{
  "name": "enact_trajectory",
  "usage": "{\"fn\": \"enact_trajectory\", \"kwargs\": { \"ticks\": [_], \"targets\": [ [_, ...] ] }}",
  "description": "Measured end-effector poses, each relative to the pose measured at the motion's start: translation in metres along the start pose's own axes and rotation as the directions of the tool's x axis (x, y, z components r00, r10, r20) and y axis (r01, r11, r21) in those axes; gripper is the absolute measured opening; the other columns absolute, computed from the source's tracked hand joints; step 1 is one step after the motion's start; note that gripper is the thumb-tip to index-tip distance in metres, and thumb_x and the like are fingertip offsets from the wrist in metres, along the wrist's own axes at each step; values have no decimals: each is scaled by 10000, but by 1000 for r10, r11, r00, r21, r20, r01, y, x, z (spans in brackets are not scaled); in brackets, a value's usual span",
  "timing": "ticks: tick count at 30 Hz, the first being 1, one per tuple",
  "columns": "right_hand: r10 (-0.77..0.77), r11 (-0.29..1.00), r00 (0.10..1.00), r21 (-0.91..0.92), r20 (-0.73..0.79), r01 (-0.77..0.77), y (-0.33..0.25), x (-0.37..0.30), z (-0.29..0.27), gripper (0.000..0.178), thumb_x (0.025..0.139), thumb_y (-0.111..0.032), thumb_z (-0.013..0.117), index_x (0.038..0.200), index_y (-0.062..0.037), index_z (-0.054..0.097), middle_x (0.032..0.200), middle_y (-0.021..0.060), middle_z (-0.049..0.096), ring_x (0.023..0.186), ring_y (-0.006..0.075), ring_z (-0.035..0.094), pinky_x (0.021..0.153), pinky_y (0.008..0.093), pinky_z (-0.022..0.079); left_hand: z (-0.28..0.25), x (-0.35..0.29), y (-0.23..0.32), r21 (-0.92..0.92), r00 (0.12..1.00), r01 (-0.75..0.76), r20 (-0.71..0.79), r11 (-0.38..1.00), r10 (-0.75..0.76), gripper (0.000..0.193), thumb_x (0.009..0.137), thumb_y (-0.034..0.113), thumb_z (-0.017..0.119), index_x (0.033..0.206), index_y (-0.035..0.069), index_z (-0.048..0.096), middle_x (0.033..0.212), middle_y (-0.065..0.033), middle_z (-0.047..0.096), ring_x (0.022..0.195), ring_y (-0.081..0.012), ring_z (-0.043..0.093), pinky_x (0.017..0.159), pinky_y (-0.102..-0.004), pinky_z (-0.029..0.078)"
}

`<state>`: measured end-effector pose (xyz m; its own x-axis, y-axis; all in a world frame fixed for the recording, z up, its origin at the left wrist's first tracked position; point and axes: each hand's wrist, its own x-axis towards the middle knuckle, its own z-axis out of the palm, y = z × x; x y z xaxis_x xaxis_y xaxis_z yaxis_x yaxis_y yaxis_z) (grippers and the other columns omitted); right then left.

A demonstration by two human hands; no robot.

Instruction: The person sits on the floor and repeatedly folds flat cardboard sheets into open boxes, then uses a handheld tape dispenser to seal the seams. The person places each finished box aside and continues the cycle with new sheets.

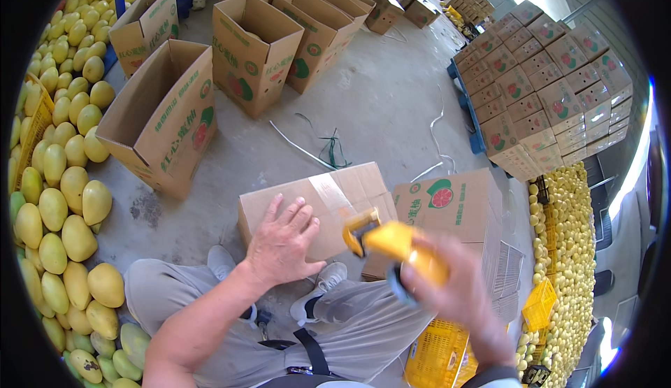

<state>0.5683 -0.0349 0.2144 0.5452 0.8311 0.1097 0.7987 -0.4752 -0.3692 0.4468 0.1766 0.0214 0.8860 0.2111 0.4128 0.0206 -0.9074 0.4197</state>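
A closed cardboard box (367, 182) stands in front of my feet, with a strip of clear tape (330, 191) across part of its top. My left hand (283, 242) lies on this box, fingers spread, holding nothing. My right hand (453, 276), somewhat blurred, grips a yellow tape dispenser (397, 240). The dispenser's head is at the right side of the box; whether it touches the cardboard I cannot tell. Beside the box on the right is another printed carton (447, 210).
Yellow-green pomelos (77, 238) are heaped along the left. Open cartons (164, 119) stand ahead. Stacked boxes (535, 84) rest on a blue pallet (474, 126) at far right. Yellow crates (437, 349) are beside my right leg. Loose strapping (300, 149) lies on the floor. Another person is partly visible at top left.
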Motion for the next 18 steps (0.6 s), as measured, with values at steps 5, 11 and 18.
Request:
{"fn": "enact_trajectory", "kwargs": {
  "ticks": [5, 11, 18],
  "targets": [
    [181, 983, 983, -16, 34, -181, 38, -163, 82, 508, 785, -332, 850, 1220, -121, 694, 823, 142, 634, 693, 311, 672, 597, 426, 562, 3, -1, 5, 7, 1000, -17, 4, 1000, 17, 687, 651, 500, 866, 1151, 61, 691, 1244, -119, 593, 1334, -324, 532, 1196, -560, 327],
    [362, 927, 925, -147, 117, -344, 75, -33, 257, 436, 812, -353, 774, 1184, -131, 723, 911, 208, 714, 832, 375, 723, 712, 479, 588, 11, -3, -8, 15, 995, -81, -59, 997, 82, 383, 853, 314, 766, 1112, 36, 723, 1209, -144, 659, 1304, -347, 572, 1177, -540, 364],
    [627, 778, 764, -72, 148, -624, 181, 12, 272, 478, 783, -405, 765, 1174, -133, 718, 1043, 197, 754, 1000, 410, 723, 831, 509, 588, 8, -12, 7, 99, 903, 309, -343, 946, -259, 405, 855, 346, 794, 1098, 33, 710, 1334, -212, 575, 1370, -436, 470, 1178, -573, 323]
  ]
}}
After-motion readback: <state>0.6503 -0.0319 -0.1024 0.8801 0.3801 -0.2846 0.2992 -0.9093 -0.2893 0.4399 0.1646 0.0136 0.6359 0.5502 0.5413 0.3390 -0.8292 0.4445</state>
